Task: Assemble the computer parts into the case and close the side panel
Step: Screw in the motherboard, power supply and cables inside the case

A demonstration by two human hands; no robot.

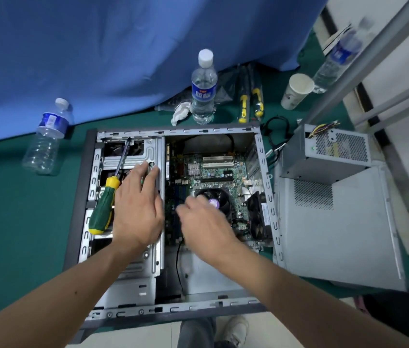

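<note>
Case: open grey metal computer case lies flat, mid green worktop.
Left hand: fingers straight, resting on drive cage.
Right hand: blurred over motherboard; grip unclear.
Side panel: grey sheet, right of case.

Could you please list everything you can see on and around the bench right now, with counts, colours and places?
Computer case: one, grey, open on its side on the green mat.
Motherboard: one, green, inside the case.
Screwdriver: one, green and yellow handle, lying on the drive cage.
Side panel: one, pale grey, right of the case.
Power supply: one, grey, on the side panel's far end.
Water bottles: three, clear with blue labels; behind the case, far left, far right.
Paper cup: one, white, back right.
Left hand: fingers on the drive cage.
Right hand: blurred, over the fan.
</note>
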